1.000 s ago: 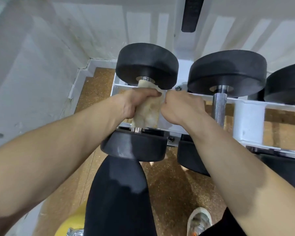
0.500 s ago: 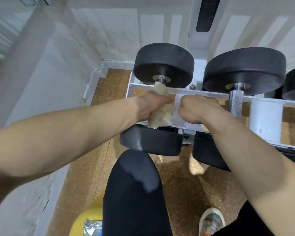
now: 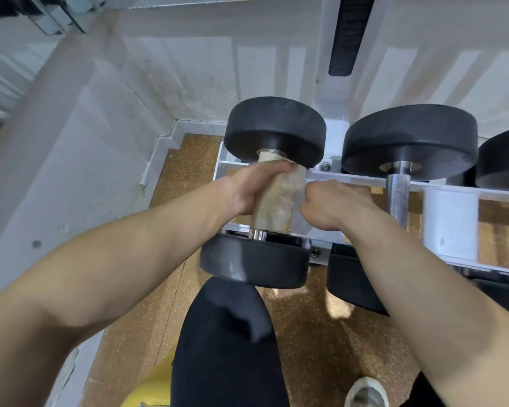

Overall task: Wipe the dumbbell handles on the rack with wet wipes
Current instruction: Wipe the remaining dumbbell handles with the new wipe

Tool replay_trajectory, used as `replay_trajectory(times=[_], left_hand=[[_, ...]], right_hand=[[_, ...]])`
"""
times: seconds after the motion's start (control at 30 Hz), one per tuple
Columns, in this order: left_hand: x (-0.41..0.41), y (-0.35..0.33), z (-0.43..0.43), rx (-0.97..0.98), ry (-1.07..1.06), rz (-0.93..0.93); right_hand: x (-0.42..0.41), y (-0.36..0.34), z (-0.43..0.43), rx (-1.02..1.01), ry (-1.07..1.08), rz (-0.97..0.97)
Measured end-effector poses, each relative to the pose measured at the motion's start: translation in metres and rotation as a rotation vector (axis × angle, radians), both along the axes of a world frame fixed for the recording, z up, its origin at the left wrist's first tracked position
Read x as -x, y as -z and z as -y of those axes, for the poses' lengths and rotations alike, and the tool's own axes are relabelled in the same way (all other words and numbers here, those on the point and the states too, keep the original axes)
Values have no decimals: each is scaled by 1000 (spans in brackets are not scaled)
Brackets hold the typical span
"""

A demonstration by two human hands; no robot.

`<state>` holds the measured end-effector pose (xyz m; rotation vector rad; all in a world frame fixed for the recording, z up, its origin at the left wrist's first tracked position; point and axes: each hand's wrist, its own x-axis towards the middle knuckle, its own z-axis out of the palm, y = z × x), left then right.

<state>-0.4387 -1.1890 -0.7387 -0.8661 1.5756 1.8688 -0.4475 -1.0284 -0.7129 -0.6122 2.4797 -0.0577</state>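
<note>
— Where do we have our hands?
— Our left hand (image 3: 247, 189) is curled round the crumpled beige wet wipe (image 3: 276, 201), which wraps the chrome handle (image 3: 258, 234) of the leftmost black round-ended dumbbell (image 3: 276, 130) on the white metal rack (image 3: 450, 227).
— And our right?
— Our right hand (image 3: 332, 205) is curled, its knuckles against the wipe's right edge. We cannot tell what it grips. Both our forearms reach away from us, converging.

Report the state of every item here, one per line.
leftmost dumbbell, resting on the rack.
wet wipe, wrapped round its handle.
left hand, grips the wipe-covered handle.
right hand, curled against the wipe's edge; pinch unclear.
next dumbbell handle, bare, untouched.
</note>
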Motion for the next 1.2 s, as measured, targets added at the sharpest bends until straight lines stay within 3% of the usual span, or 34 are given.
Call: replay_trajectory(times=[0.13,0.2,0.27,0.37,0.47,0.57,0.63,0.73,0.93,1.07,1.13,1.2], left_hand=[[10,-7,-11,121,-167,-47],[6,-2,-19,390,-216,-98],[-2,1,-23,616,-101,-210],[-13,-2,-20,774,189,-252],[-26,-2,-13,697,262,-136],[-39,-8,1,309,260,84],[-40,-7,14,75,320,127],[-36,-1,14,-33,337,108],[-3,-7,-1,147,16,-117],[6,-4,-17,497,-177,-82],[6,1,-27,659,-190,-124],[0,0,-26,716,-52,-150]], right_hand=[[1,-5,-1,-9,10,2],[-1,-7,-1,-13,16,4],[-1,-6,-1,-18,19,2],[-1,-6,-3,-19,36,14],[-2,-8,-6,-15,49,30],[-4,-9,-6,6,46,12],[-4,-9,-7,13,47,13],[-3,-8,-5,17,77,8],[-2,-11,-3,68,173,-52],[-1,-10,-4,60,162,-66],[-2,-8,-4,47,160,-68],[-2,-7,-5,39,163,-69]])
